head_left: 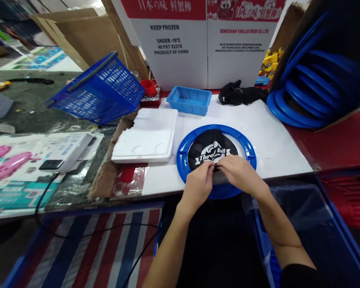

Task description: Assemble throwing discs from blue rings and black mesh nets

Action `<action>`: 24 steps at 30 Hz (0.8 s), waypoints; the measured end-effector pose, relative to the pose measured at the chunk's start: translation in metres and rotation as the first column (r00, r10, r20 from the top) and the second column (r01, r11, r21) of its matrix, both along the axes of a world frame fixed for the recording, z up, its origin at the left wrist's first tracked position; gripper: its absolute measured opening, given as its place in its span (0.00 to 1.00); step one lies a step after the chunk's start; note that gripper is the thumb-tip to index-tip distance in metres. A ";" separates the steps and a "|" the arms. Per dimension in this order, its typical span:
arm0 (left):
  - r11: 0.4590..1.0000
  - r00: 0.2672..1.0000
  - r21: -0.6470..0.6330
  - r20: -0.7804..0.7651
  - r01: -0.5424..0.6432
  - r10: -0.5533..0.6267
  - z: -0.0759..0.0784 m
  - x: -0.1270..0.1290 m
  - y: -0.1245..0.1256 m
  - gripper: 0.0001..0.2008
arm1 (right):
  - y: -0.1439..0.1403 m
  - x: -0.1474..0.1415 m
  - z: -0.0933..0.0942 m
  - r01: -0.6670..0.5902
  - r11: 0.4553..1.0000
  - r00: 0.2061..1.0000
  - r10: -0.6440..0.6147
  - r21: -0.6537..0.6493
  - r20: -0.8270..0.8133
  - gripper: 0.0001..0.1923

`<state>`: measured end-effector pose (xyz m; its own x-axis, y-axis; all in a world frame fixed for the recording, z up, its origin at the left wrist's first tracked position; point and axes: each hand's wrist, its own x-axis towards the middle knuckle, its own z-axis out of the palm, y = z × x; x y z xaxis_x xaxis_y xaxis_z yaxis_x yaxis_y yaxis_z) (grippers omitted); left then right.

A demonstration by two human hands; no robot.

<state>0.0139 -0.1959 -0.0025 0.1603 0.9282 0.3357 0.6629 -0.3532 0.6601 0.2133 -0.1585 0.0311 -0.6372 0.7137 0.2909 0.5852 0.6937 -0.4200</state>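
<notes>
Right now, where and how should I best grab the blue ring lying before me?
I'd pinch the blue ring by its near rim, coming from your side: it lies flat, and that edge appears to jut past the white tabletop, likely leaving room underneath. Your left hand and right hand hold the black mesh fabric.

Blue ring, black mesh fabric with white lettering, white slab, light-blue tray, red-and-white carton, blue basket, red-white-and-navy striped sheet

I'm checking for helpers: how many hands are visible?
2: the left hand and the right hand, both pinching the black fabric within the blue ring.
</notes>
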 end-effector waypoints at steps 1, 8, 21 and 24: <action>0.999 1.000 0.023 -0.003 0.030 -0.030 -0.001 -0.001 0.000 0.07 | -0.002 0.001 -0.010 0.017 1.000 0.998 -0.016 0.023 -0.054 0.12; 0.945 0.978 0.267 0.036 0.190 -0.207 -0.010 -0.011 -0.002 0.08 | 0.006 0.019 -0.035 -0.075 0.994 0.927 0.096 0.073 -0.362 0.13; 0.846 0.877 0.233 -0.090 0.479 -0.472 -0.006 -0.036 0.003 0.08 | 0.020 0.032 -0.024 -0.449 0.893 0.870 0.430 -0.029 -0.239 0.06; 0.839 0.870 0.236 -0.073 0.491 -0.488 -0.008 -0.038 0.001 0.08 | 0.022 0.035 -0.024 -0.498 0.865 0.835 0.459 -0.060 -0.302 0.06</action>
<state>-0.0241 -0.1945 -0.0103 0.5767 0.6195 0.5325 0.3679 -0.7790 0.5078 0.2481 -0.1365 0.0071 -0.8195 0.3832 0.4262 0.0454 0.7848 -0.6181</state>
